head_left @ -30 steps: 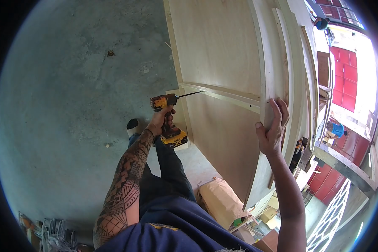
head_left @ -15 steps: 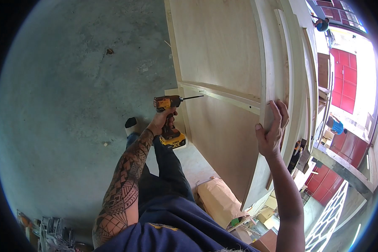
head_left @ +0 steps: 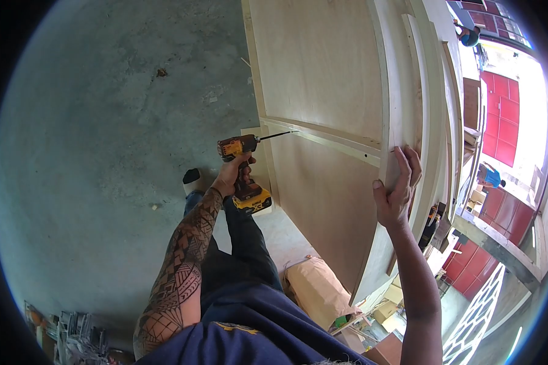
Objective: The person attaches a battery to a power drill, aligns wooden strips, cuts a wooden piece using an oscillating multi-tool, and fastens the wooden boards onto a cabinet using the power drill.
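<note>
My left hand (head_left: pixel 229 176) is wrapped round the handle of a yellow and black cordless drill (head_left: pixel 239 146). Its long thin bit (head_left: pixel 276 135) points right, its tip at a screw spot on the pale wooden rail (head_left: pixel 335 142). This rail runs across a large plywood panel (head_left: pixel 316 67). Over at the panel's right edge, my right hand (head_left: pixel 399 188) rests with its thumb and fingers apart on the edge board (head_left: pixel 380 243). A dark hole shows in the rail near that edge.
More boards (head_left: pixel 435 109) stand along the right side. A brown paper-wrapped bundle (head_left: pixel 319 289) lies below the panel. Grey concrete floor (head_left: pixel 122 134) spreads on the left, with metal pieces (head_left: pixel 79 337) at the bottom left. Two people (head_left: pixel 491 176) (head_left: pixel 469 36) are far off at the right.
The drill first drew back, its bit leaving the rail and showing the screw, then moved up and left, and the bit tip is at that spot again. My right hand has stayed at the edge.
</note>
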`<move>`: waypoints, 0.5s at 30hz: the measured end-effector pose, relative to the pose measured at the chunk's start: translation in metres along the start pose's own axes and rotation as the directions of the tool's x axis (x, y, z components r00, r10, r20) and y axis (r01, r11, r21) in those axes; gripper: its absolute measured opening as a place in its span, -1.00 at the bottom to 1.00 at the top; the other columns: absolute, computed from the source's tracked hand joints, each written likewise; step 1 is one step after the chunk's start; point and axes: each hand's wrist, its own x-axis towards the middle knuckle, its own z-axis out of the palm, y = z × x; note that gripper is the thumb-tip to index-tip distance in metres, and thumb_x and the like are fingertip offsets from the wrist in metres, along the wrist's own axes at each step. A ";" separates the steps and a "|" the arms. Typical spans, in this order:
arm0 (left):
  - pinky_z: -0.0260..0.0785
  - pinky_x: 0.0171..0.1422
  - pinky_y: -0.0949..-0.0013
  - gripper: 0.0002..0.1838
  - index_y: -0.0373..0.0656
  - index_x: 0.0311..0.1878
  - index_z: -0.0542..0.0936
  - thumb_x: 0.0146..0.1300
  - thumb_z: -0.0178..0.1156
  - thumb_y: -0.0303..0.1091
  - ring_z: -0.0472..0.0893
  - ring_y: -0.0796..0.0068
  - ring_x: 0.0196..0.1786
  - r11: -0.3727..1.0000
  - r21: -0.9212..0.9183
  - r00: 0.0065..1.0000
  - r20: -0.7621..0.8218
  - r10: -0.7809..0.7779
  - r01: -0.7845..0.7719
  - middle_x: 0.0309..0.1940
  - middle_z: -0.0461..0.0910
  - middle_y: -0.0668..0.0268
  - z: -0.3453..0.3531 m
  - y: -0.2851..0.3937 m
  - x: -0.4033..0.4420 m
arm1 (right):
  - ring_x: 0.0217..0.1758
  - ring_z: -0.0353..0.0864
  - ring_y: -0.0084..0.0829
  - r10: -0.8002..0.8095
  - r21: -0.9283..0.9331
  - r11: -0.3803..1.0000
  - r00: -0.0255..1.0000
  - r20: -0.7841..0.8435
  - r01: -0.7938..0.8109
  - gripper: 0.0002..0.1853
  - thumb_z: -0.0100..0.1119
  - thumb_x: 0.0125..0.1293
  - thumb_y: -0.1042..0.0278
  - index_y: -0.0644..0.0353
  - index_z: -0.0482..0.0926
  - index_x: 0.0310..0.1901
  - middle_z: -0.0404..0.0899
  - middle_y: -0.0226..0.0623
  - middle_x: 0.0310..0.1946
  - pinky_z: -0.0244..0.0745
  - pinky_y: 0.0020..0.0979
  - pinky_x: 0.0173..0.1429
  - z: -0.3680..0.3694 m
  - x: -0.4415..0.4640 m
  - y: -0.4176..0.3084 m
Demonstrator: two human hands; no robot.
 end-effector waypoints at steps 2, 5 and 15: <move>0.49 -0.46 0.43 -0.63 -0.16 -0.07 0.65 0.47 0.35 0.01 0.51 0.64 -0.62 1.000 0.003 1.000 -0.002 -0.005 0.005 -0.59 0.52 0.51 0.002 0.001 0.000 | 0.64 0.16 0.18 -0.002 -0.005 1.000 1.000 0.000 0.002 -0.10 0.36 0.09 0.38 0.17 0.36 0.56 0.20 0.17 0.54 0.03 0.18 0.69 0.000 0.000 0.000; 0.49 -0.45 0.44 -0.62 -0.14 -0.07 0.66 0.46 0.36 0.02 0.50 0.66 -0.61 1.000 0.006 1.000 -0.001 -0.013 0.013 -0.58 0.51 0.53 0.003 0.002 -0.001 | 0.64 0.16 0.18 0.001 -0.011 1.000 1.000 0.001 -0.001 -0.10 0.36 0.09 0.37 0.17 0.36 0.56 0.20 0.17 0.54 0.03 0.19 0.69 -0.001 0.000 -0.002; 0.50 -0.44 0.45 -0.61 -0.13 -0.09 0.66 0.45 0.37 0.04 0.50 0.66 -0.60 1.000 0.000 1.000 0.011 -0.022 0.022 -0.57 0.51 0.53 0.004 0.003 0.000 | 0.63 0.17 0.18 -0.015 -0.013 1.000 1.000 0.000 0.015 -0.10 0.36 0.08 0.37 0.19 0.36 0.56 0.21 0.17 0.53 0.06 0.18 0.68 -0.003 0.001 -0.001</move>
